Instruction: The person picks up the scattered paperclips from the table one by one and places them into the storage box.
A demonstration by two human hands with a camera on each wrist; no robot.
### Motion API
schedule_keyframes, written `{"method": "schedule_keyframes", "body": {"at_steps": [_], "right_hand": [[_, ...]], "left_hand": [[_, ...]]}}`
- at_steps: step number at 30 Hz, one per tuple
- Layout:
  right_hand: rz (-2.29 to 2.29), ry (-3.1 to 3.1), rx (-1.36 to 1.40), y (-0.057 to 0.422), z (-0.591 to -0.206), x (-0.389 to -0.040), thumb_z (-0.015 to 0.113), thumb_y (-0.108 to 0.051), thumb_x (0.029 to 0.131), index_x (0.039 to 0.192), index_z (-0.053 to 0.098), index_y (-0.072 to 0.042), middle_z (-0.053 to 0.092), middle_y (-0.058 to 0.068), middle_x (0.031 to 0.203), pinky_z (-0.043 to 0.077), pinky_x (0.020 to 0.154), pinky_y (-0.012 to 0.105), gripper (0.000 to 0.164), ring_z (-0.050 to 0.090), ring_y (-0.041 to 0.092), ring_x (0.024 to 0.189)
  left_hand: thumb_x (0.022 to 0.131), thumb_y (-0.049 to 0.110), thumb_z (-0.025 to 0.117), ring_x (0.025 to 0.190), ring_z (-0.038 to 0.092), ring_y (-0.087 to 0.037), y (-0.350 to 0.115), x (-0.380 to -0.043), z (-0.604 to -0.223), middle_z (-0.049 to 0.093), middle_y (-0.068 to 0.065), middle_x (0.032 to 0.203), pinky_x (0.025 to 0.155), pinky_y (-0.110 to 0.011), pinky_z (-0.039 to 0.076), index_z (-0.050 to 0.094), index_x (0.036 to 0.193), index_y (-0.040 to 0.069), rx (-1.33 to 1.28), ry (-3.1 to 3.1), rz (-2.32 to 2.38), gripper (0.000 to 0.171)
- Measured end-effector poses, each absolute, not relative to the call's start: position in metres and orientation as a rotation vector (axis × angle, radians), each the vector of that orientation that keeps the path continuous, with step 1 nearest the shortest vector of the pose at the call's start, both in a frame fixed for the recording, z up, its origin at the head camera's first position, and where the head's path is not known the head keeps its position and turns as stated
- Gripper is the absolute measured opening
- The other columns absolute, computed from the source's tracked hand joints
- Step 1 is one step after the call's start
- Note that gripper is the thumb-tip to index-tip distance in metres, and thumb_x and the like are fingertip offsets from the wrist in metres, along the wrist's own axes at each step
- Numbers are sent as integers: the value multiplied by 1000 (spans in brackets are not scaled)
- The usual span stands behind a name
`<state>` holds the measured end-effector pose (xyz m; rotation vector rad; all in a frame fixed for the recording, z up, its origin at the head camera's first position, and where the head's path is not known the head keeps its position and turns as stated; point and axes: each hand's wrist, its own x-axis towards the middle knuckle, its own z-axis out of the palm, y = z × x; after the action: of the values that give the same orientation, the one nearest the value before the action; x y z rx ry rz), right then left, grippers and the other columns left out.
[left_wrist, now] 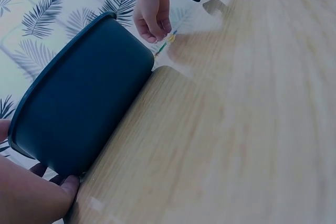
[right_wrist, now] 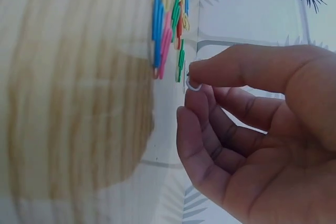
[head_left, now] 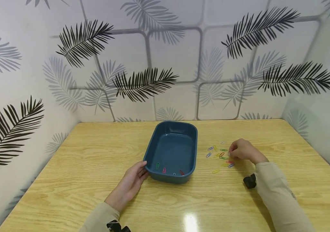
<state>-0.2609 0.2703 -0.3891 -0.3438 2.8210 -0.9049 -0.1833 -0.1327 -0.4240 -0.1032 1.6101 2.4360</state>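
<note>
- Beige cloth lies nearest the head camera: your left sleeve [head_left: 99, 216] at bottom, your right sleeve [head_left: 282, 199] at lower right.
- Your right hand [head_left: 244, 150] is over the wooden table [head_left: 109, 145], right of the paper clips. Thumb and forefinger pinch a white clip [right_wrist: 194, 86]; the other fingers curl loosely beneath, as the right wrist view shows.
- Only a curved end of the white clip shows, so you cannot tell its long axis. Nor can you tell whether it touches the wood.
- Key relation, as judged: the blue tray [head_left: 172, 178] lies left of your pinch, with most of the loose clips [head_left: 223, 158] between. Its long axis runs from near you towards the wall [head_left: 176, 100], so its right long side faces your pinch.
- Your right hand is the nearer one to the loose clips. Just below its fingertips are a pink clip [head_left: 229, 162] and a blue clip [head_left: 231, 165].
- Your left hand [head_left: 131, 180] grips the tray at its near left corner, a digit at the rim and others lower down.
- Inside the tray, towards the near end: a green clip [head_left: 157, 166], another pink clip [head_left: 164, 170], a small white piece [head_left: 174, 174] and a red clip [head_left: 181, 172].
</note>
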Motion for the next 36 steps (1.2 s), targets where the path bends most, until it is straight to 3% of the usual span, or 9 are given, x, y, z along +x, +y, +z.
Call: {"method": "schedule_keyframes", "body": {"at_steps": [5, 10, 19, 36], "right_hand": [[-969, 2823, -345, 267, -387, -261, 62, -1, 81, 80, 63, 4, 56, 3, 70, 42, 57, 30, 4, 48, 16, 63], [-1063, 2762, -333, 261, -383, -259, 63, -1, 83, 86, 63, 4, 58, 4, 75, 48, 63, 32, 6, 53, 17, 68], [-1115, 2720, -381, 249, -373, -254, 56, -1, 90, 112, 62, 11, 63, 16, 93, 56, 73, 41, 26, 63, 28, 83], [-1224, 2758, -392, 234, -363, -250, 64, -5, 90, 99, 64, 6, 67, 8, 86, 55, 76, 45, 14, 65, 30, 83]], "left_hand": [[99, 13, 48, 127, 41, -27, -133, -182, -424, 42, -24, 141, 106, -36, 33, 37, 139, -12, -104, 1608, 2441, 48], [100, 13, 47, 136, 31, -31, -135, -181, -425, 34, -27, 147, 112, -38, 27, 32, 143, -11, -74, 1578, 2436, 51], [100, 14, 48, 138, 28, -31, -137, -182, -427, 32, -27, 148, 113, -40, 25, 31, 143, -12, -80, 1555, 2437, 53], [100, 11, 45, 137, 28, -31, -135, -184, -424, 32, -28, 148, 113, -40, 24, 32, 142, -12, -68, 1553, 2451, 51]]}}
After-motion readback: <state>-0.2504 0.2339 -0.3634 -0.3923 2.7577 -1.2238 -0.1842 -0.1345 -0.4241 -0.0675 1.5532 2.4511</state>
